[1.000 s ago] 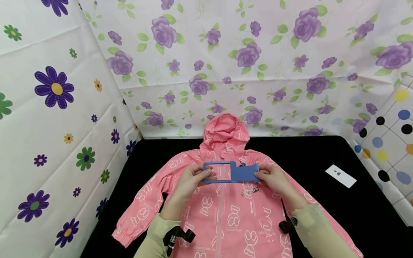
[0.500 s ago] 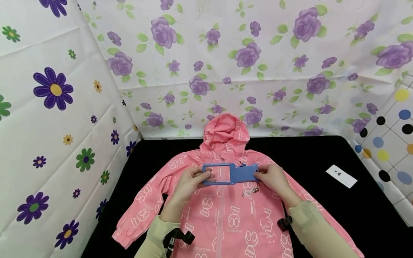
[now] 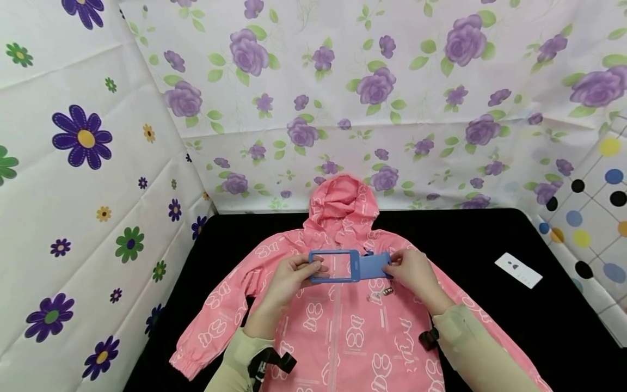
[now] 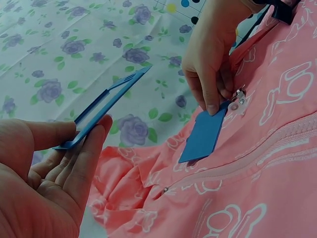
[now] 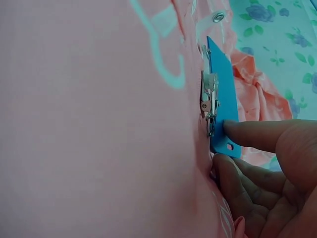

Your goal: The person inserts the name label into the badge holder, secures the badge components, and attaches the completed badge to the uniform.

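My left hand (image 3: 289,277) pinches the blue rectangular frame of a badge holder (image 3: 355,265) at its left end, thumb over one side and fingers beneath. In the left wrist view the frame (image 4: 106,101) is tilted and held up off the jacket. My right hand (image 3: 413,272) pinches a flat blue plate (image 3: 374,266) by its outer end, low over the jacket's chest. The plate (image 4: 202,136) is apart from the frame. Beside it, in the right wrist view, a metal clip (image 5: 210,94) lies against the pink jacket. A small slot shows near the plate's end.
A pink hooded jacket (image 3: 338,332) with white rabbit prints is spread over the black table (image 3: 455,234). To the right lies a white card (image 3: 518,270) with small dark marks. Flowered cloth (image 3: 303,98) hangs behind and on the left; dotted cloth (image 3: 602,228) is on the right.
The plate has shifted left and tilted, and shows less of itself beside the frame. My left hand with the frame has dropped slightly. The jacket and card stay put.
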`<state>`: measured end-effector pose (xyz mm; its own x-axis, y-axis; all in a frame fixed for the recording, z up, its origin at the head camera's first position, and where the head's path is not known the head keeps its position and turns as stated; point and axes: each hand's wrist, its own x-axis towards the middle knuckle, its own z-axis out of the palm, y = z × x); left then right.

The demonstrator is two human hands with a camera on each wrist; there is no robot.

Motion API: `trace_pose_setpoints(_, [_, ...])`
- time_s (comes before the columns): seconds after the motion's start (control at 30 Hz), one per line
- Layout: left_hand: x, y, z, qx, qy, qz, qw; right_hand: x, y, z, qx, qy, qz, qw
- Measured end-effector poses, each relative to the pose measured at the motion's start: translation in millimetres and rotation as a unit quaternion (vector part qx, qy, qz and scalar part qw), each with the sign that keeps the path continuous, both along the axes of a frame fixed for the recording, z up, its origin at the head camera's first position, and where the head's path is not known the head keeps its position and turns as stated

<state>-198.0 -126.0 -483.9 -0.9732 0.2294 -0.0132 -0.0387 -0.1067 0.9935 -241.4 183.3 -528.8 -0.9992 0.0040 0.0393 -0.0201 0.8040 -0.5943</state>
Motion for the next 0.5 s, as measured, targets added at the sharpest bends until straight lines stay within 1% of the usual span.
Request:
trace_pose_setpoints(0.17, [0.5, 2.2, 0.7, 0.007, -0.001, -0.003, 1.0000, 0.9, 0.0, -1.9, 0.000, 0.010, -0.005, 0.9999])
trace_pose_setpoints(0.3, [0.7, 3.4, 0.2, 0.006, -0.005, 0.001, 1.0000, 2.0, 0.0, -1.9, -0.001, 0.013, -0.007, 0.9999])
trace_pose_setpoints(0.5, [0.9, 4.4, -0.7, 0.005, -0.002, -0.007, 1.0000, 2.4, -0.9, -1.0, 0.001, 0.015, -0.007, 0.9999])
